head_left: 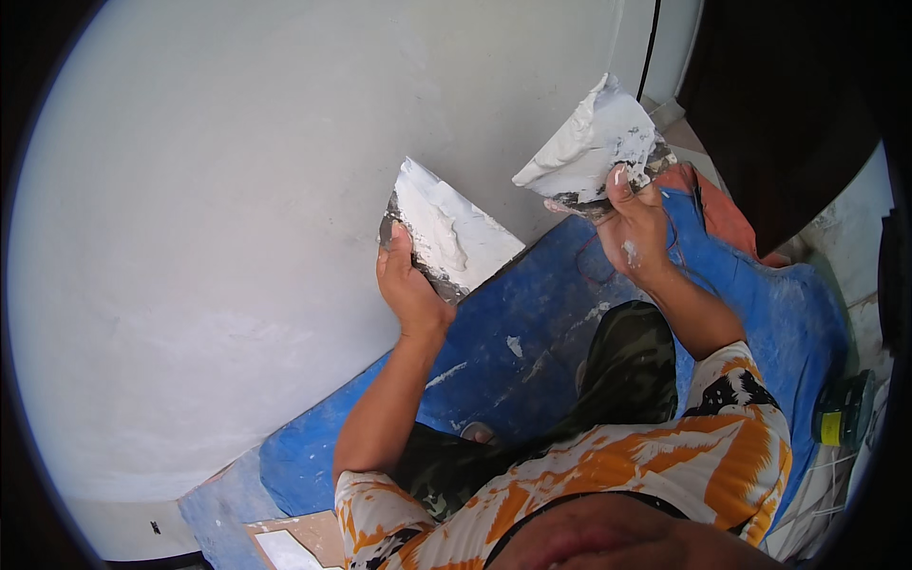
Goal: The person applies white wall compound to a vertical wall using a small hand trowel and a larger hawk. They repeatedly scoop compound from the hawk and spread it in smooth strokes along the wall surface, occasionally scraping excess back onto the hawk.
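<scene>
My left hand point(410, 290) is closed around a broad putty knife point(484, 242), its thumb lying over the dark base of the blade. A thick ridge of white putty point(432, 228) covers the middle of that blade. Higher up and to the right, my right hand point(635, 228) grips a second broad putty knife point(617, 123). White putty is heaped along this blade's far left edge, and smears of it show on the hand. The two blades are apart, both raised in front of a pale wall point(218, 237). Both handles are mostly hidden behind the blades and hands.
A blue sheet point(503, 332) with white splashes covers the floor along the wall. Orange-red material point(727, 214) lies at its far right, beside a large dark area. A dark green object with a yellow patch point(841, 418) stands at the right. At lower left lies a tan board point(313, 534).
</scene>
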### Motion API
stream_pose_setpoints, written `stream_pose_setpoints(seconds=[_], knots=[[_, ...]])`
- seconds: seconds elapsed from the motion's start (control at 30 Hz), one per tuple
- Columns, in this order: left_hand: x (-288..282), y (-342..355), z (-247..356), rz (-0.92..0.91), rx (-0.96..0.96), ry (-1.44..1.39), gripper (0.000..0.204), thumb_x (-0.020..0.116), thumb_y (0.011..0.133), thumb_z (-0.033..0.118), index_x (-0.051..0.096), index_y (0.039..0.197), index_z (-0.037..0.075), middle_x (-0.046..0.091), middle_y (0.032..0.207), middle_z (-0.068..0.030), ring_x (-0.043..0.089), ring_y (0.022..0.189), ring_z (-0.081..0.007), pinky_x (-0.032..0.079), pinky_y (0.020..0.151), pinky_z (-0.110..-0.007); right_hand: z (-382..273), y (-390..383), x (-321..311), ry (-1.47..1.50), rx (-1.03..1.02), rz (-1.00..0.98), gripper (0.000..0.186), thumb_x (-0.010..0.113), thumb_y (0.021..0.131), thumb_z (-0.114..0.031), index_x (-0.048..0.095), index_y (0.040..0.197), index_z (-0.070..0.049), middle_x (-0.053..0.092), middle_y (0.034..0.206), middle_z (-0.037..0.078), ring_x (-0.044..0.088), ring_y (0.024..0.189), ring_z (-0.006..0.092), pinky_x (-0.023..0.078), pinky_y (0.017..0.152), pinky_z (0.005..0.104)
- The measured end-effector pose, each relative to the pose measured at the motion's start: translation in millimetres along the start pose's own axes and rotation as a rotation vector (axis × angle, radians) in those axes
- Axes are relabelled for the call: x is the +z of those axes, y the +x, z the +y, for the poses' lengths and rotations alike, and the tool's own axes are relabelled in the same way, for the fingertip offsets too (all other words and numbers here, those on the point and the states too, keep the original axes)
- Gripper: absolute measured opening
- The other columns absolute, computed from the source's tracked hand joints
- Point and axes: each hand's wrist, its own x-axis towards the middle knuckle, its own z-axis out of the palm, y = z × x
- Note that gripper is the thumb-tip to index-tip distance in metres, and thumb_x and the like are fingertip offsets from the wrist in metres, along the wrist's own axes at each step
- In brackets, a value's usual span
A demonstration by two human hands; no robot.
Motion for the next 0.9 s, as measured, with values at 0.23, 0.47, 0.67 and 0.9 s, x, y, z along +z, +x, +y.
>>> stream_pose_setpoints(seconds=[0.23,0.47,0.67,0.9], knots=[[-7,2,-1,0.167,-0.298,-0.192,0.034,0.050,0.101,0.021,0.054,0.125,-0.002,0.064,0.118,-0.0133,0.065,0.106,-0.0248,0.054,0.092,-0.039,-1,2,5,-1.054,-0.262,-0.480,0.052,0.068,0.078,0.002,0.064,0.128,-0.014,0.062,0.115,0.012,0.057,0.114,0.0305,0.044,0.100,0.0414],[-16,7,7,0.052,-0.157,0.198,0.024,0.056,0.099,0.019,0.057,0.107,-0.003,0.067,0.096,-0.0110,0.067,0.080,-0.0179,0.055,0.069,-0.032,-49,20,3,-1.407,-0.541,-0.897,0.046,0.074,0.064,-0.001,0.075,0.106,-0.019,0.064,0.111,0.004,0.057,0.112,0.0269,0.042,0.100,0.0450],[-5,2,31,0.028,-0.177,0.478,0.024,0.055,0.098,0.018,0.059,0.106,-0.004,0.068,0.094,-0.0108,0.066,0.076,-0.0164,0.054,0.068,-0.030,-47,15,39,-1.356,-0.602,-0.910,0.047,0.073,0.067,-0.001,0.074,0.109,-0.022,0.065,0.110,0.001,0.056,0.114,0.0253,0.039,0.104,0.0444],[14,5,45,0.081,-0.113,0.373,0.026,0.052,0.098,0.015,0.060,0.108,-0.007,0.068,0.094,-0.0135,0.069,0.080,-0.0215,0.056,0.068,-0.033,-30,-7,-7,-0.969,-0.546,-0.646,0.041,0.075,0.069,-0.005,0.074,0.106,-0.021,0.065,0.110,0.002,0.058,0.110,0.0262,0.040,0.100,0.0451]])
